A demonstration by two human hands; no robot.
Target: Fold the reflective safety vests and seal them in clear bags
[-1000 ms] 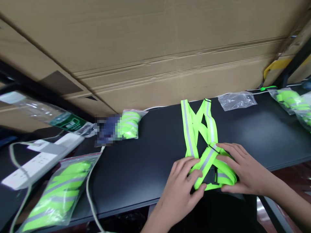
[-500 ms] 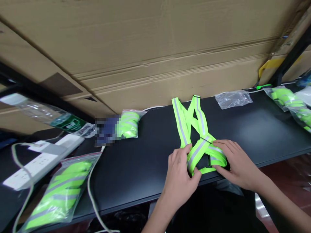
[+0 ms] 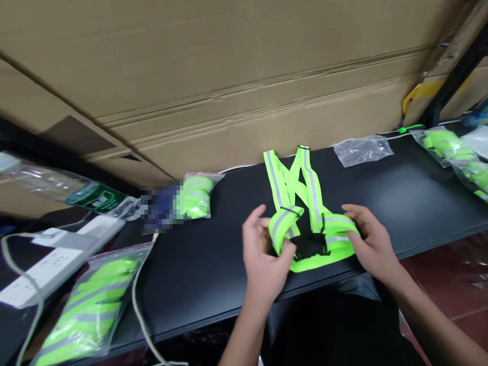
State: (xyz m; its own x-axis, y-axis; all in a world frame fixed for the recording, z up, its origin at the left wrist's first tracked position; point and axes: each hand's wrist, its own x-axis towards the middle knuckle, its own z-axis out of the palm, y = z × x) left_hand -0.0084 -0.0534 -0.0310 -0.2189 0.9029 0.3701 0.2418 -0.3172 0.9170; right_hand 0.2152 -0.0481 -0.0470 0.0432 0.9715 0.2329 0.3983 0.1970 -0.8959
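Note:
A neon green reflective strap vest (image 3: 301, 203) with grey stripes lies on the black table (image 3: 400, 203), its shoulder straps crossing toward the cardboard wall. My left hand (image 3: 263, 254) pinches a folded loop of the vest's left belt end, lifted just off the table. My right hand (image 3: 371, 241) grips the right belt end near the table's front edge. A black buckle or elastic piece sits between the two hands.
Bagged green vests lie at the left front (image 3: 86, 305), back centre (image 3: 194, 195) and far right (image 3: 457, 152). An empty clear bag (image 3: 360, 149) sits at the back. A white power strip (image 3: 49, 259) with cable and a plastic bottle (image 3: 61, 185) are left. Cardboard (image 3: 229, 76) walls the back.
Both hands drew apart, spreading the vest's belt section. My left hand lifted a folded loop of strap upward and left, exposing the black piece between the hands.

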